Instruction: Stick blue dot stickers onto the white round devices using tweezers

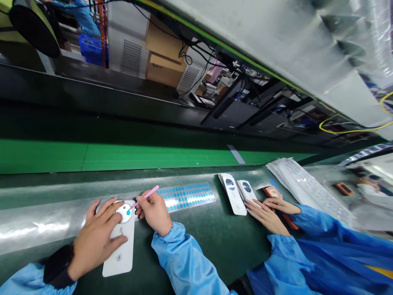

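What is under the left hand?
A white card lies under the left hand, a small mark showing near its end; the part beneath the palm is covered.

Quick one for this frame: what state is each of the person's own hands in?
Left hand: open, fingers spread on a white card.
Right hand: closed, holding a pink stick.
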The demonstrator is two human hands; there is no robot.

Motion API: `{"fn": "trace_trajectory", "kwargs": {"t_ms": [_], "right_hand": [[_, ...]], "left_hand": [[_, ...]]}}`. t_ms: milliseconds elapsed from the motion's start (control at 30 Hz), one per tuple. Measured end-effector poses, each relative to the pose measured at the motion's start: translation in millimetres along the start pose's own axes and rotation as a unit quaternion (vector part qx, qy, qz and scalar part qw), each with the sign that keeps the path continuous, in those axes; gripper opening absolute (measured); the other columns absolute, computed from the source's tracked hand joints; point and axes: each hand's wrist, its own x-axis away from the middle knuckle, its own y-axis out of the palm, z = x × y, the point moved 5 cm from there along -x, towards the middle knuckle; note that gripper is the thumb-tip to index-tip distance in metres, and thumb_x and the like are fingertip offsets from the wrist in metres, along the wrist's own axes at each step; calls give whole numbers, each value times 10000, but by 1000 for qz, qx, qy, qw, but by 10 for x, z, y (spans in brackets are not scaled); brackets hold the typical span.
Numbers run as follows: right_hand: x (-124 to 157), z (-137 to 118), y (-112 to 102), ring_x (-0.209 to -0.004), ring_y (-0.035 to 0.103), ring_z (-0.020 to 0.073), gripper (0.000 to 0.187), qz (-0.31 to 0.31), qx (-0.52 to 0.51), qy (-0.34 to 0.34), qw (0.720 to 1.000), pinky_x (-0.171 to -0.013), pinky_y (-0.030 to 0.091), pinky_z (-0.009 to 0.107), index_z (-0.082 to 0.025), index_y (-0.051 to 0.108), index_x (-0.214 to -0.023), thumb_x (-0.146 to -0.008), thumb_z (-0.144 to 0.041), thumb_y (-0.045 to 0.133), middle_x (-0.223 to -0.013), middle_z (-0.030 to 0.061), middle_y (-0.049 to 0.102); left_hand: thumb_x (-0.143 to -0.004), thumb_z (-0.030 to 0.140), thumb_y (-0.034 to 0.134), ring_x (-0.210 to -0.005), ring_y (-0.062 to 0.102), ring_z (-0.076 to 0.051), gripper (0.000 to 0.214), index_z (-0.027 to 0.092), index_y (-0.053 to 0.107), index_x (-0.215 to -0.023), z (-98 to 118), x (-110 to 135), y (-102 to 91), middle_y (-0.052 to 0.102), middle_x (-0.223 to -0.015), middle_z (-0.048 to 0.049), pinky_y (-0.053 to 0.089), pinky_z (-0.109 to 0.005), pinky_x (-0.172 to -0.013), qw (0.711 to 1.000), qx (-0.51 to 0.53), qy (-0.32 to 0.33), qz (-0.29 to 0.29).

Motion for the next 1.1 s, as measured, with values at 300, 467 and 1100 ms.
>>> {"fn": "trace_trajectory", "kwargs": {"t_ms": [300,467,1100], "right_hand": [[1,10,17,-466,581,137,252,3,6,-6,1000,-423,466,230,-228,538,-750,-819,-339,754,-560,-31,594],[-1,22,10,-476,593,142,261,2,8,-6,1000,-433,471,236,-229,536,-758,-819,-352,758,-573,-26,604],[19,9,14,-468,586,141,225,-1,4,-9,1000,-459,484,244,-231,543,-764,-835,-309,741,-562,-33,601]], "left_hand": [[-802,402,647,-1337,641,-373,121,298,630,-862,49,-8,-6,784,-1310,-61,391,-566,-1159,1000,-1,-3,7],[-813,410,664,-1332,651,-364,132,303,642,-887,-5,-4,-20,776,-1324,-62,394,-552,-1179,1000,7,18,1],[-808,410,648,-1339,641,-368,132,299,661,-879,42,-3,0,784,-1311,-57,394,-564,-1171,1000,14,-15,5]]}}
